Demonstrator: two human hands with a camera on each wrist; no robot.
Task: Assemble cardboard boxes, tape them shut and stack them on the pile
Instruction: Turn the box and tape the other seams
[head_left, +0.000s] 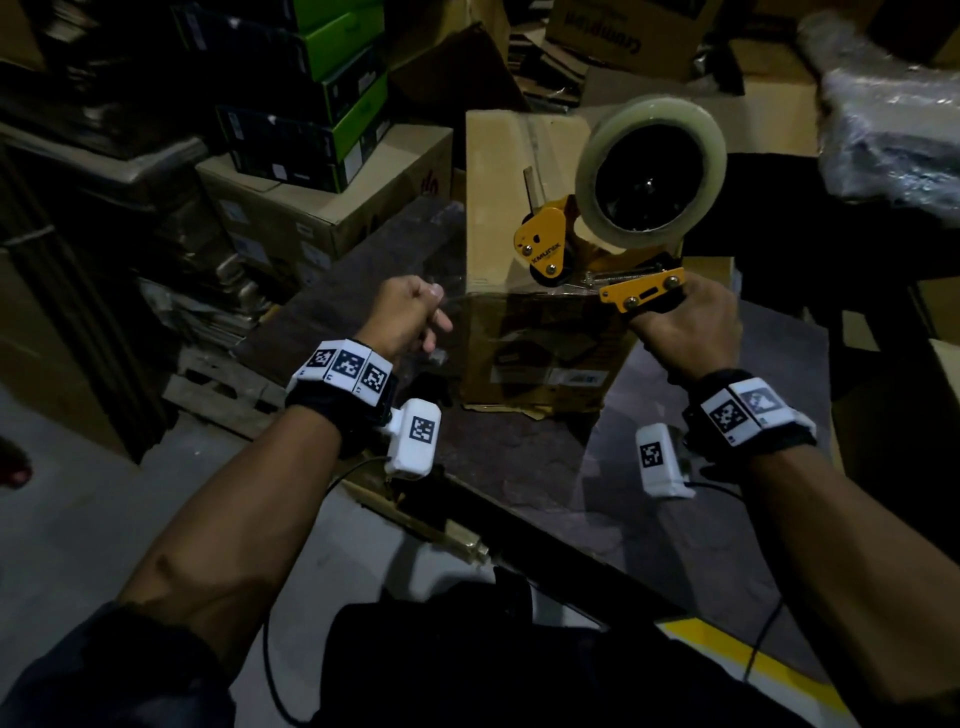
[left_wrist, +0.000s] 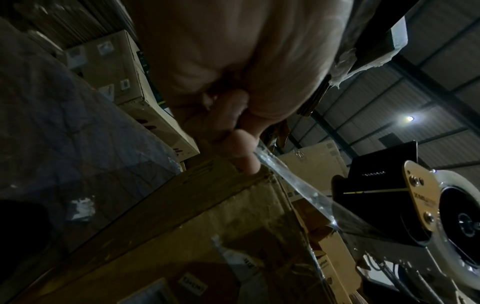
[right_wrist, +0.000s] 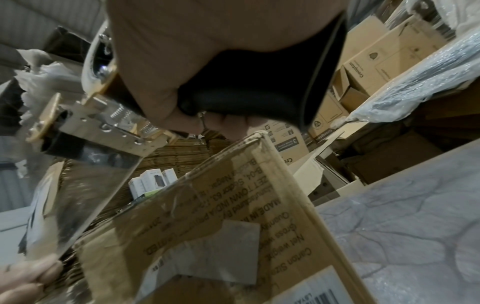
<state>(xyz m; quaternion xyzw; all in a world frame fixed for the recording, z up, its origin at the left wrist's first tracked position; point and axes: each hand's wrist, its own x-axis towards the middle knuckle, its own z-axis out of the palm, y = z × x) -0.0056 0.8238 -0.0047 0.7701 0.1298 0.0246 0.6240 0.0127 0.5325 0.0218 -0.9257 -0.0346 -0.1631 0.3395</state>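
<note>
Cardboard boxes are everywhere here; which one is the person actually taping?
The tall brown box standing on the table between the hands. Clear tape stretches over it from the left hand to the yellow dispenser.

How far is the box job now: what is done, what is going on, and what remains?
Done: the box stands folded up on the table, with tape already along its top. In hand: the right hand grips the dispenser, and the left hand pinches the free tape stretched above the box's near edge. Left: sticking it down, cutting, stacking.
</note>
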